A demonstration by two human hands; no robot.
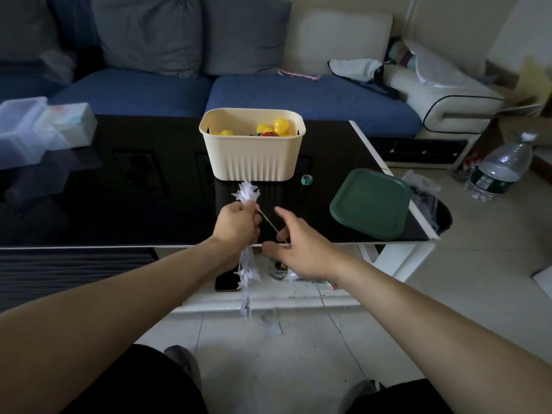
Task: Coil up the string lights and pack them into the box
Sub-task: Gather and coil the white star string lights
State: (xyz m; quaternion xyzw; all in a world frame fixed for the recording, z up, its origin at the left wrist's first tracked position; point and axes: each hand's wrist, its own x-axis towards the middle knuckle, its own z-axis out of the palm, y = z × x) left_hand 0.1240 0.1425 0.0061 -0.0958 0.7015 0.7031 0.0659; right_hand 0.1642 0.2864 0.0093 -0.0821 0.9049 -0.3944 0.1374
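Cream ribbed box (254, 156) on black tabletop (119, 204), yellow balls (280, 126) inside. Left hand (237, 224) fisted round bunched white string lights (247, 195) just before box; tail hangs below table edge. Right hand (294, 243) spread loose, thin wire (271, 224) stretched to its fingers. Green lid (370, 203) right of box, small tape roll (306, 179) between. Water bottle (498, 171) on floor.
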